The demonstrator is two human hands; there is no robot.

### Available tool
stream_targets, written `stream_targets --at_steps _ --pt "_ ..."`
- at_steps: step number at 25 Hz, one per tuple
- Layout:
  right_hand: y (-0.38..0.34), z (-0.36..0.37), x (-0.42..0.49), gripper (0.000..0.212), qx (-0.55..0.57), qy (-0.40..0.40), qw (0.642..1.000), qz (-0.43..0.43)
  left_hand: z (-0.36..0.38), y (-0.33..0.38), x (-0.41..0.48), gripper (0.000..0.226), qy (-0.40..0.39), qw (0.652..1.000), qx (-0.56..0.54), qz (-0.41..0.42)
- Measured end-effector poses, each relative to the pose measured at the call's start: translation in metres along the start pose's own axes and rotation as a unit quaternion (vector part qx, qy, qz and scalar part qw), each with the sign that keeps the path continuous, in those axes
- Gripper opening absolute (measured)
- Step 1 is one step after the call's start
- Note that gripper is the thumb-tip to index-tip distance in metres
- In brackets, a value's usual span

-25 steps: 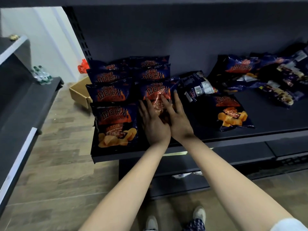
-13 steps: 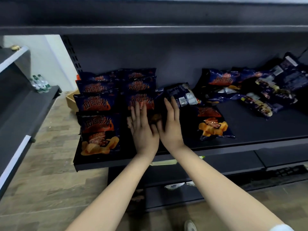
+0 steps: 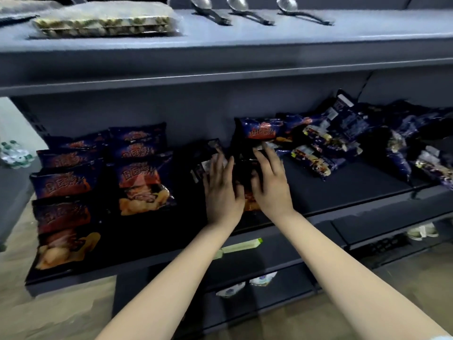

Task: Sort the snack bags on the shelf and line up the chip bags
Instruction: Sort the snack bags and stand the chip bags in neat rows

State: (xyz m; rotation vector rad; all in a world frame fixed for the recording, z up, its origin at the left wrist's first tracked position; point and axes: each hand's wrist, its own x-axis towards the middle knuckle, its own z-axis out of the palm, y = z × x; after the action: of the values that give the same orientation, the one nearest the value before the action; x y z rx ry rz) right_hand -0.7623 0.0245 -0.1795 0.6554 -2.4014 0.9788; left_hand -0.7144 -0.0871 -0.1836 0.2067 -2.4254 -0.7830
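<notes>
- Left hand (image 3: 221, 190): I am seeing it lying palm down, fingers spread and extended, pressing on the left side of a dark chip bag (image 3: 246, 182); it is flat on the bag, not curled round it.
- Right hand (image 3: 270, 184): I am seeing it lying palm down on the same bag's right side, fingers loosely splayed; thumb tucked toward the left hand; whether it is pinching the bag I cannot tell.
- Both forearms are reaching forward from the bottom edge, converging over the middle shelf (image 3: 343, 192).
- Lined-up chip bags (image 3: 144, 185): lying in two overlapping columns at the shelf's left.
- Loose snack bags (image 3: 326, 143): lying heaped at the right rear.
- Upper shelf: three metal spoons (image 3: 247, 11) lying beside a wrapped tray (image 3: 105, 22).
</notes>
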Motion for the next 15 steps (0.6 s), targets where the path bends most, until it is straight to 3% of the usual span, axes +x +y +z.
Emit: stream_targets --at_steps 5,8,15 --pt "0.03 -0.006 -0.024 0.056 0.055 -0.13 0.989 0.051 0.028 -0.001 -0.011 0.06 -0.111 0.989 0.085 -0.046" --pt "0.036 0.002 -0.033 0.055 0.016 -0.218 0.974 0.067 0.035 -0.004 -0.013 0.058 -0.138 0.983 0.103 -0.063" --pt "0.036 0.009 -0.039 0.052 -0.056 -0.206 0.975 0.067 0.039 -0.006 -0.015 0.057 -0.126 0.984 0.106 -0.067"
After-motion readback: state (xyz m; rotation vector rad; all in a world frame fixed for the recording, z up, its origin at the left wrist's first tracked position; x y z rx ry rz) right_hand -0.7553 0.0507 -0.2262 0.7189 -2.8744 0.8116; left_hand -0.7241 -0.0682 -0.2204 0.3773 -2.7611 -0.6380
